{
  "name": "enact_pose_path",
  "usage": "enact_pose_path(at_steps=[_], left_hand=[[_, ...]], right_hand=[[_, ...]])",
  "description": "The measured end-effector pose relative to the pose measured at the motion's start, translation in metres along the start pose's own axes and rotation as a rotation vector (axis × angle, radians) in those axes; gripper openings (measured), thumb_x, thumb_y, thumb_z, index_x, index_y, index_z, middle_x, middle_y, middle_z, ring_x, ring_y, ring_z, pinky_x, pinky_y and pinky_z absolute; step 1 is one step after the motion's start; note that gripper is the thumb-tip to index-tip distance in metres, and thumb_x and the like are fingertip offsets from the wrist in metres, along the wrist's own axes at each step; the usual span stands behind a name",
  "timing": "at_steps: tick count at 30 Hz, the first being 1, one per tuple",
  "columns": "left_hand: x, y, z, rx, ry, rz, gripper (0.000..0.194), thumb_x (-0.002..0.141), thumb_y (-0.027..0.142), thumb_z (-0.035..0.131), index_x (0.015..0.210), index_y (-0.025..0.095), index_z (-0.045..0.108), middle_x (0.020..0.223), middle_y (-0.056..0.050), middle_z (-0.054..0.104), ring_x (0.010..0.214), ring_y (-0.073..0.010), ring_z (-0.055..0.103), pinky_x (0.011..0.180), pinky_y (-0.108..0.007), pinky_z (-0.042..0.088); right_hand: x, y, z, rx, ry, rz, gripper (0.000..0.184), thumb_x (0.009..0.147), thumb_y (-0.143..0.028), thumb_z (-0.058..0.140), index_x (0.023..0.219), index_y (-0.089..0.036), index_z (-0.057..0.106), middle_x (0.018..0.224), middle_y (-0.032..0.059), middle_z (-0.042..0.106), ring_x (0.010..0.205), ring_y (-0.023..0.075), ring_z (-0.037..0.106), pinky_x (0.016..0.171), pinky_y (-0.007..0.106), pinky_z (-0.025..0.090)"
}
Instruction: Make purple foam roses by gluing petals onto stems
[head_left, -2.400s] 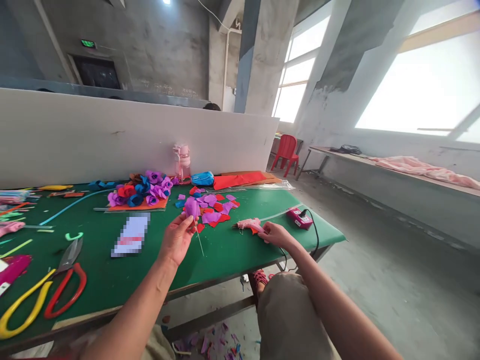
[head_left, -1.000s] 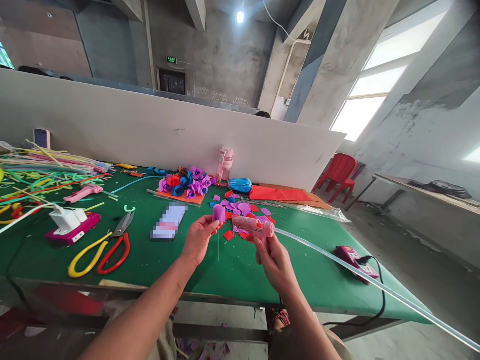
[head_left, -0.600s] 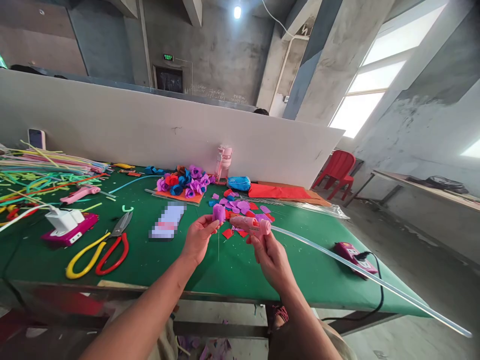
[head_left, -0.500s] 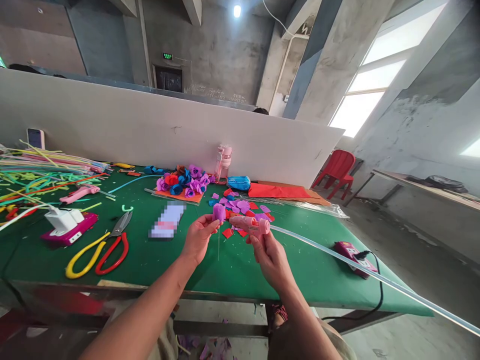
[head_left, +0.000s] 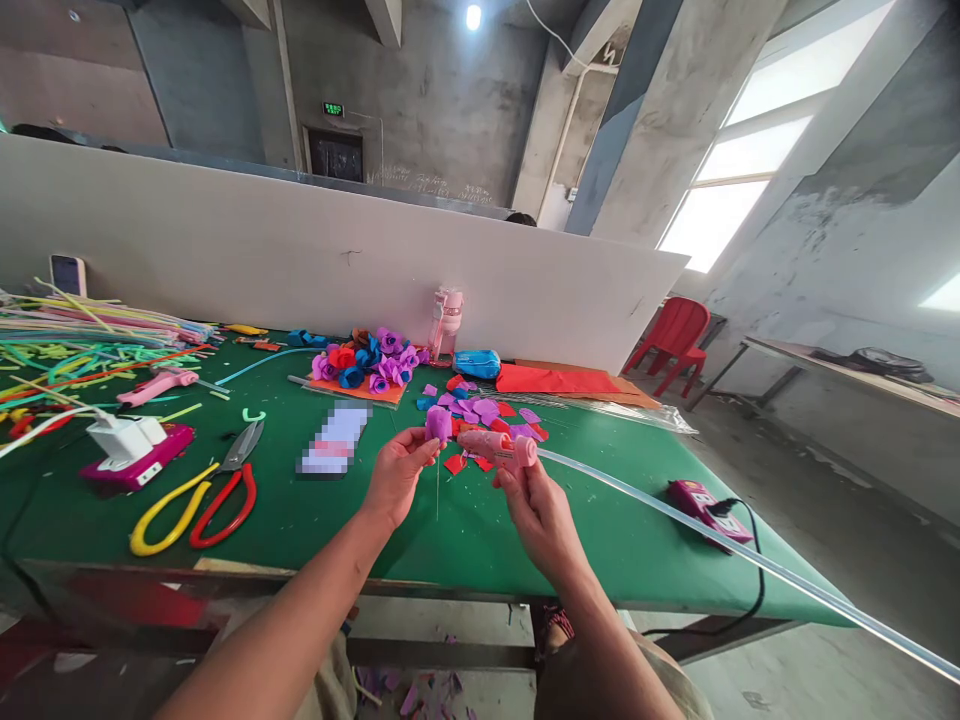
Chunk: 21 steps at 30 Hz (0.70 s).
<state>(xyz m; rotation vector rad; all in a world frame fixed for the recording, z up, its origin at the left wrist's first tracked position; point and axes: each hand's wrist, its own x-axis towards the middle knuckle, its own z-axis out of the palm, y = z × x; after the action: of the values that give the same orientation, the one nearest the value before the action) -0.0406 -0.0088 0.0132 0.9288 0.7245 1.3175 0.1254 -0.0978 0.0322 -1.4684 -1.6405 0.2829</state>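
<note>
Between the fingertips of my left hand (head_left: 401,468) is a purple paper flower (head_left: 438,423), with a thin wire stem hanging straight down below it. My right hand (head_left: 538,500) is wrapped round a pink hot glue gun (head_left: 496,447), its nozzle pointing left, close beside the flower. A long clear glue stick (head_left: 645,491) runs out of the gun's back toward the lower right. Behind both hands, purple, red and blue paper petals (head_left: 484,408) lie scattered on the green table (head_left: 315,540).
Finished paper flowers (head_left: 375,362) sit at the back. Scissors (head_left: 217,483) with yellow and red handles lie at left, near a charger on a power strip (head_left: 139,455) and many colored sticks (head_left: 97,325). A second power strip (head_left: 709,512) is at right. A pink bottle (head_left: 447,325) stands against the white partition.
Almost nothing differs. The view has shifted very slightly, while both hands keep the flower and the glue gun in nearly the same place.
</note>
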Motion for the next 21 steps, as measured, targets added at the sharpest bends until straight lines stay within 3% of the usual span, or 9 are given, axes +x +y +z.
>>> enact_pose_path(at_steps=[21], left_hand=[[-0.0021,0.0017,0.0025,0.013,0.004,-0.004,0.024,0.057,0.028,0.077,0.075,0.015,0.067,0.069,-0.002,0.063,0.064,-0.0113,0.05,0.063,-0.026,0.036]], right_hand=[[-0.0004,-0.002,-0.001,0.001,0.017,0.008,0.023,0.09,-0.035,0.041,0.097,-0.018,0.054,0.065,-0.0011,0.056,0.052,0.012,0.047,0.049,0.022,0.033]])
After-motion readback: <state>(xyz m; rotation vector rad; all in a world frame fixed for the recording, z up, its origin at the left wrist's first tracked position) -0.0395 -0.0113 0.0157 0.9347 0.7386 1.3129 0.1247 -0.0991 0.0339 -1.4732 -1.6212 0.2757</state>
